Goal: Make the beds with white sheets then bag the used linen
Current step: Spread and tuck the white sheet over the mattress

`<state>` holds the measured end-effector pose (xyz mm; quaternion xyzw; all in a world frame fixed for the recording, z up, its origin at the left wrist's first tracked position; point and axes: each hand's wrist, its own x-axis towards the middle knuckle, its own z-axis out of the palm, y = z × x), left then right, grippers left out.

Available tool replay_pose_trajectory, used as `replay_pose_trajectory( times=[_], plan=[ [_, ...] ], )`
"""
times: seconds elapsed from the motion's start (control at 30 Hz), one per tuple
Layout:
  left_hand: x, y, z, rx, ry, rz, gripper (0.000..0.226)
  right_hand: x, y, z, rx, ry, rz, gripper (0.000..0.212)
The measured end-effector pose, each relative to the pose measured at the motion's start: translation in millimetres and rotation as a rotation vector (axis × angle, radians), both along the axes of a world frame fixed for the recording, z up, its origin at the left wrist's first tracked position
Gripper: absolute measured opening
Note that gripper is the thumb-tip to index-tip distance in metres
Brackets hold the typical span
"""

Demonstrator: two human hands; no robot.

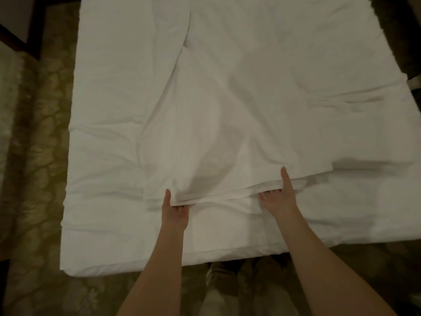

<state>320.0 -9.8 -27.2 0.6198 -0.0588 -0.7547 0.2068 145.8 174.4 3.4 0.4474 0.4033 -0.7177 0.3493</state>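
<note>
Item: white sheet, folded in layers, lay lengthwise down the middle of the bed, its near folded edge well short of the foot. Creased; a long fold ran up toward the head end.

Grip, left: my left hand pinched the near edge at its left corner, thumb on top, fingers tucked beneath the layers.

Grip, right: my right hand held the same edge further right, thumb laid over the fold, fingers curled under it.

Support: the bed, covered in white, wrinkled at both sides.

Surroundings: patterned carpet along the left and below the foot; dark furniture at upper left.
</note>
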Motion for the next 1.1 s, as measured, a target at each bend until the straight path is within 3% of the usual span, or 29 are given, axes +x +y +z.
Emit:
replay_pose_trajectory(
  times=[0.13, 0.23, 0.33, 0.47, 0.53, 0.6, 0.73, 0.87, 1.0, 1.1],
  plan=[
    [0.3, -29.0, -10.9, -0.099, -0.049, -0.022, 0.011, 2.4, -17.5, -11.2, 0.029, 0.029, 0.126, 0.038],
    [4.6, -39.1, -8.2, -0.184, -0.035, 0.028, 0.017, -11.1, -17.3, -13.2, 0.119, 0.170, -0.074, 0.025],
    [22.9, -26.7, 3.0, -0.198, -0.194, 0.035, 0.009, -5.7, -2.6, -5.0, 0.243, 0.270, -0.141, 0.025],
    [70.2, 1.3, -5.8, -0.069, -0.395, 0.022, 0.032, 42.0, 24.1, -17.8, 0.368, 0.131, -0.004, 0.050],
    [77.7, -1.6, -7.8, -0.054, -0.346, 0.008, 0.046, 41.8, 28.7, -20.8, 0.285, 0.045, 0.000, 0.044],
    [74.5, -7.9, -6.9, -0.061, -0.254, 0.004, 0.047, 23.5, 29.1, -20.9, 0.117, 0.020, 0.007, 0.035],
    [61.8, -9.0, -9.1, -0.066, -0.255, 0.031, 0.047, -15.6, 26.2, -17.6, 0.024, 0.132, 0.141, 0.045],
    [56.7, 8.4, -5.3, -0.102, -0.187, 0.089, 0.042, -31.8, 20.1, -3.1, -0.118, 0.147, 0.196, 0.036],
    [45.3, 34.8, -5.9, -0.061, -0.041, 0.069, 0.033, -27.8, 17.8, -4.7, -0.158, 0.104, 0.244, 0.053],
    [10.0, 67.5, -2.2, 0.025, 0.010, 0.052, 0.045, -25.3, 15.7, -7.3, -0.158, 0.121, 0.246, 0.030]
  ],
)
